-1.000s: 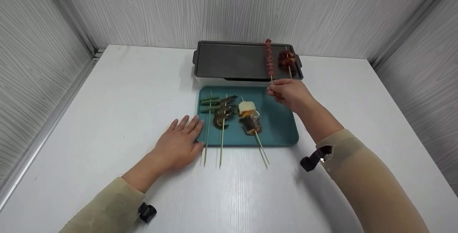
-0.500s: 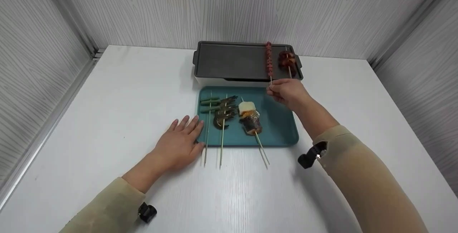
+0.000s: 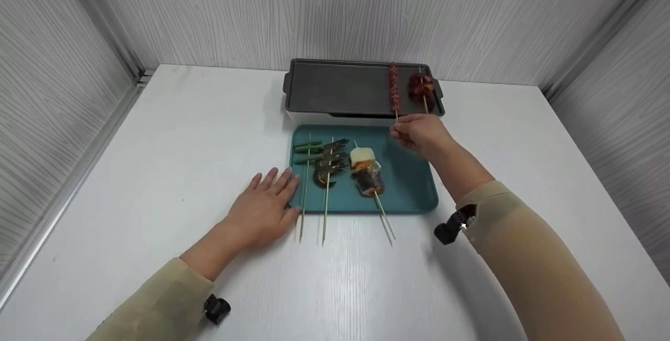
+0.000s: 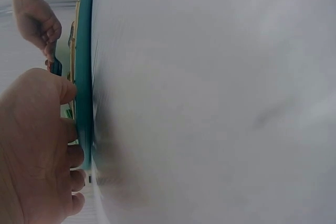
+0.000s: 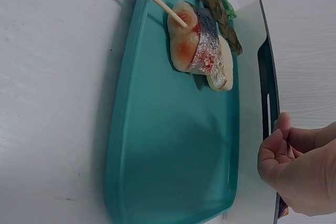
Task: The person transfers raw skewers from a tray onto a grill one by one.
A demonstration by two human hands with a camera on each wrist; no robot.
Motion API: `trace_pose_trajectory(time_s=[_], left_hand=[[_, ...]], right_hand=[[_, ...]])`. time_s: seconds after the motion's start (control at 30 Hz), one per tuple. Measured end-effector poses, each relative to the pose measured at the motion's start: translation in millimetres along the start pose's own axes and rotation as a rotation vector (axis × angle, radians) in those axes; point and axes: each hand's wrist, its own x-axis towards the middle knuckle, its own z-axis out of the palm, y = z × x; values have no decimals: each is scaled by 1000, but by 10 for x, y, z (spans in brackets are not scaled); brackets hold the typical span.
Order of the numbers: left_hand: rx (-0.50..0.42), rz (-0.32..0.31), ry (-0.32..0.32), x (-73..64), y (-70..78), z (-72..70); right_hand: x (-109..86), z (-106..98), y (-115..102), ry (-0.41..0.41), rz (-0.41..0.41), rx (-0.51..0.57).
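While your R hand pinches the bare stick end of the red-bead skewer btwn thumb & fingers, your L hand lies palm down, fingers straight & a bit spread, against the L side of the teal tray at its near corner.

Item 1: red-bead skewer, qty 1. Small red pcs in a row; lies lengthwise over the R part of the dark griddle, tip at far rim, stick out past near rim to your grip. Can't tell if pcs touch the plate.

Item 2: glazed red-brown skewer, on the griddle, just R of item 1, apart from it; stick points toward you.

Item 3: green veg skewer, tray, far L; pcs set crosswise, stick past near edge, close by your L thumb.

Item 4: shrimp skewer, tray, next to item 3; stick also past near edge.

Item 5: fish skewer, mid-tray; white block at far end, dark-skinned pc at near end, stick slanting over near edge.

Misc.: white table under all; tray directly in front of griddle; black wrist device, ea. sleeve (L, R).
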Motion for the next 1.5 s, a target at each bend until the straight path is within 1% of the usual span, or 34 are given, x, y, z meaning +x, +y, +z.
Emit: trace_pose_trajectory(time_s=[0.3, 0.5, 0.57, 0.7, 0.83, 1.0, 1.17, 1.3, 1.5], left_hand=[[2, 9, 11, 34, 1, 10], [-5, 16, 6, 44, 3, -6], [-7, 15, 1, 44, 2, -11], [-5, 12, -6, 47, -5, -14], [-6, 10, -4, 53, -18, -14], [7, 9, 3, 60, -47, -12], [5, 17, 10, 66, -67, -20], [3, 18, 6, 68, -82, -25], [9, 9, -2, 65, -101, -27]], right_hand=[[-3, -45, 24, 12, -2, -6], [-23, -69, 62, 24, 8, 34], [-48, -68, 72, 16, 11, 30], [-119, -64, 96, 6, 1, -14], [-237, -66, 125, -20, -40, -51], [-441, -83, 161, -51, -84, -135], [-651, -115, 250, -84, -86, -182], [-801, -147, 371, -123, -76, -212], [-993, -160, 584, -188, -71, -189]])
